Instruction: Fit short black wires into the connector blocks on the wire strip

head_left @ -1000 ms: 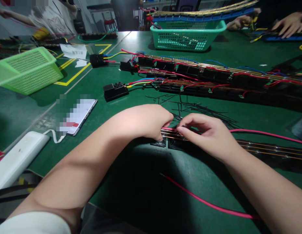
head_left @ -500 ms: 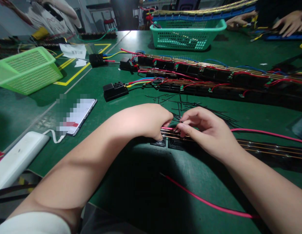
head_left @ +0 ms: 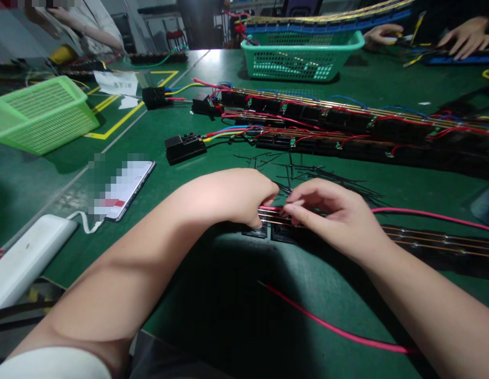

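My left hand (head_left: 254, 197) is closed round the left end of a black strip (head_left: 283, 233) with thin copper rods along its top, the thumb on the near side. A red wire (head_left: 418, 212) runs along the strip's far side, passes beneath my right hand and continues to the right. My right hand (head_left: 327, 208) pinches thumb and fingers together at the wire and rods, just right of my left hand. A small dark bit shows at its fingertips; what it holds is hidden. Behind both hands lie scattered thin black cable ties (head_left: 331, 176).
Wired black strips (head_left: 331, 116) with a black plug block (head_left: 185, 147) lie beyond. A phone (head_left: 129, 189) and white power strip (head_left: 35, 263) are left, green baskets (head_left: 42, 116) (head_left: 291, 58) farther back. A loose red wire (head_left: 327, 326) lies in front. Co-workers' hands (head_left: 467, 39) are across the table.
My right hand's fingertips have shifted slightly down and left, closer to the rods. My left hand keeps its hold. At the far left, a co-worker's arms have moved.
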